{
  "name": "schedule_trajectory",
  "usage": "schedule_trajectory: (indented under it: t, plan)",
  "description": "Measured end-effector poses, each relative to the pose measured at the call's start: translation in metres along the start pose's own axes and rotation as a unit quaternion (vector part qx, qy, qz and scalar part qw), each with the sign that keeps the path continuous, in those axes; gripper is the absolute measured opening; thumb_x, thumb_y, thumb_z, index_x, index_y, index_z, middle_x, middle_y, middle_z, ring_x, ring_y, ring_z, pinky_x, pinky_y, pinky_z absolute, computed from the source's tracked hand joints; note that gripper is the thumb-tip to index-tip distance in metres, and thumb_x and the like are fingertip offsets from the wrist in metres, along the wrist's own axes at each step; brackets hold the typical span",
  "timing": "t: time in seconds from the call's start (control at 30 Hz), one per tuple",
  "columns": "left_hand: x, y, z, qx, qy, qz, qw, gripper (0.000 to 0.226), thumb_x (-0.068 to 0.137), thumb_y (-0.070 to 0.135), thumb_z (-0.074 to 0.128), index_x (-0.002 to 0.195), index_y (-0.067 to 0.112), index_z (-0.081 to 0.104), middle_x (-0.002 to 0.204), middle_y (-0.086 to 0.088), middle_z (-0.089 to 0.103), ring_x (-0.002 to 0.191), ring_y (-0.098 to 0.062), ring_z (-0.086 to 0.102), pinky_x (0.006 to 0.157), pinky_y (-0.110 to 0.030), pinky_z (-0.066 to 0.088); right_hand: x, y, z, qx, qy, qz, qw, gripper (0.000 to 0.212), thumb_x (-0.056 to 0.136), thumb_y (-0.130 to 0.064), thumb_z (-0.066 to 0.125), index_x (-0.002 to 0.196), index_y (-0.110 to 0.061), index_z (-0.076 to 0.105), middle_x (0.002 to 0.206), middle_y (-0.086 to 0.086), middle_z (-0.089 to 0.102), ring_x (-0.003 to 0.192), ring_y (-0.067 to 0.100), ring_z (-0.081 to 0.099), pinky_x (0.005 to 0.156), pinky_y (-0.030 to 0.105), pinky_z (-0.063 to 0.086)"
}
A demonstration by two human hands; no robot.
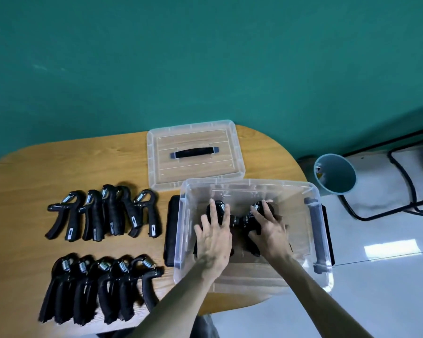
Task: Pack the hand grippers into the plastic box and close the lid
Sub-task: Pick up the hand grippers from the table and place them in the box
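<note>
On the wooden tabletop (132,162) the clear plastic box (313,272) stands open, its lid (156,172) just behind. Your left hand (214,240) and right hand (270,230) each press a hand gripper (239,219) onto its floor, fingers (213,209) spread flat. Two rows (103,213) wait left.

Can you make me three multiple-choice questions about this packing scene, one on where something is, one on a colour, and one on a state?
1. Where does the lid lie?
A. On the table behind the plastic box
B. Snapped onto the box
C. On the floor

2. What colour is the wall?
A. White
B. Teal green
C. Red

3. What are the hands doing?
A. Both lifting the lid
B. Both resting on the bare table
C. Both inside the box, on hand grippers

Answers:
1. A: the lid lies flat on the table just beyond the open box.
2. B: the wall is teal green.
3. C: the left hand and right hand press on black hand grippers at the box bottom.
</note>
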State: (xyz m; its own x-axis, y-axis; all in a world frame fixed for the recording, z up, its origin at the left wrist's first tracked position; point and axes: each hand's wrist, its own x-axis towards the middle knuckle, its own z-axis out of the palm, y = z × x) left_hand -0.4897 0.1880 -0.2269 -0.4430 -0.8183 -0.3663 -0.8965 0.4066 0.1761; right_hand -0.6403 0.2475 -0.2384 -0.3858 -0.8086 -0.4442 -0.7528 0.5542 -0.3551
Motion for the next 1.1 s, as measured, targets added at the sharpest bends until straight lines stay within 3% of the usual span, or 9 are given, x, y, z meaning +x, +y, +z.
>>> schedule_trajectory:
  t: [0.23, 0.33, 0.4, 0.5, 0.57, 0.63, 0.8, 0.97, 1.1]
  plan:
    - [0.008, -0.004, 0.020, 0.021, -0.006, -0.023, 0.999, 0.090, 0.092, 0.005, 0.054, 0.160, 0.023, -0.002, 0.165, -0.018, -0.017, 0.109, -0.032, 0.041, 0.085, -0.046, 0.040, 0.002, 0.011, 0.016, -0.030, -0.032, -0.042, 0.998, 0.077, 0.092, -0.025, 0.057, 0.157, -0.035, 0.019, 0.167, -0.002, -0.012, 0.139, 0.043, 0.025, 0.102, 0.055, 0.036]
    - [0.008, -0.004, 0.020, 0.018, -0.025, -0.030, 0.999, 0.103, 0.084, -0.009, 0.054, 0.158, 0.023, -0.010, 0.161, -0.018, -0.027, 0.111, -0.031, 0.040, 0.087, -0.046, 0.042, 0.001, 0.009, 0.015, -0.042, -0.032, -0.057, 0.997, 0.077, 0.093, -0.024, 0.059, 0.158, -0.032, 0.018, 0.167, 0.000, -0.012, 0.148, 0.041, 0.008, 0.106, 0.058, 0.035]
    - [0.007, -0.003, 0.018, 0.009, -0.021, -0.036, 0.999, 0.099, 0.088, -0.003, 0.055, 0.158, 0.022, -0.010, 0.161, -0.018, -0.027, 0.115, -0.032, 0.040, 0.088, -0.045, 0.043, 0.002, 0.007, 0.014, -0.085, -0.027, -0.045, 0.995, 0.080, 0.092, -0.027, 0.064, 0.158, -0.033, 0.019, 0.168, 0.005, -0.002, 0.149, 0.044, 0.007, 0.108, 0.061, 0.034]
    - [0.002, -0.005, 0.011, -0.002, 0.019, -0.036, 0.999, 0.073, 0.101, 0.031, 0.046, 0.160, 0.020, 0.004, 0.166, -0.019, -0.003, 0.120, -0.032, 0.045, 0.093, -0.045, 0.044, -0.002, -0.005, 0.009, -0.130, 0.027, -0.028, 0.991, 0.070, 0.095, -0.031, 0.063, 0.155, -0.033, 0.027, 0.162, 0.016, 0.024, 0.145, 0.046, 0.024, 0.107, 0.064, 0.035]
    - [-0.005, -0.009, -0.003, -0.016, 0.051, -0.007, 0.999, 0.062, 0.103, 0.039, 0.037, 0.158, 0.017, 0.019, 0.162, -0.016, 0.026, 0.128, -0.031, 0.046, 0.098, -0.045, 0.042, -0.012, -0.017, 0.002, -0.131, 0.085, -0.038, 0.987, 0.054, 0.101, -0.040, 0.045, 0.153, -0.031, 0.033, 0.159, 0.018, 0.033, 0.143, 0.044, 0.031, 0.106, 0.059, 0.037]
    - [-0.014, -0.017, -0.026, -0.030, 0.097, 0.035, 0.994, 0.054, 0.104, 0.038, 0.032, 0.153, 0.016, 0.032, 0.153, -0.010, 0.045, 0.134, -0.028, 0.043, 0.104, -0.043, 0.039, -0.027, -0.034, -0.011, -0.124, 0.117, -0.046, 0.984, 0.055, 0.100, -0.047, 0.034, 0.152, -0.030, 0.036, 0.157, 0.016, 0.036, 0.141, 0.042, 0.036, 0.104, 0.056, 0.040]
    - [-0.047, -0.045, -0.077, -0.070, 0.205, 0.092, 0.972, 0.045, 0.104, 0.031, 0.033, 0.147, 0.020, 0.039, 0.155, 0.000, 0.041, 0.137, -0.022, 0.038, 0.108, -0.044, 0.035, -0.050, -0.086, -0.033, -0.102, 0.150, -0.062, 0.981, 0.055, 0.101, -0.045, 0.026, 0.154, -0.029, 0.032, 0.155, 0.016, 0.038, 0.136, 0.040, 0.040, 0.100, 0.056, 0.044]
    - [-0.072, -0.114, -0.099, -0.120, 0.229, -0.008, 0.966, 0.047, 0.105, 0.035, 0.030, 0.149, 0.019, 0.036, 0.158, -0.004, 0.036, 0.137, -0.025, 0.039, 0.106, -0.049, 0.037, -0.063, -0.154, -0.041, -0.115, 0.172, -0.121, 0.971, 0.053, 0.104, -0.042, 0.024, 0.156, -0.028, 0.025, 0.157, 0.017, 0.033, 0.138, 0.040, 0.036, 0.103, 0.055, 0.042]
    - [-0.098, -0.193, -0.096, -0.106, 0.212, -0.074, 0.969, 0.049, 0.104, 0.036, 0.032, 0.149, 0.018, 0.038, 0.159, -0.003, 0.035, 0.138, -0.025, 0.038, 0.106, -0.048, 0.037, -0.070, -0.216, -0.030, -0.135, 0.171, -0.165, 0.962, 0.051, 0.105, -0.040, 0.025, 0.152, -0.023, 0.031, 0.155, 0.015, 0.035, 0.136, 0.039, 0.039, 0.100, 0.052, 0.044]
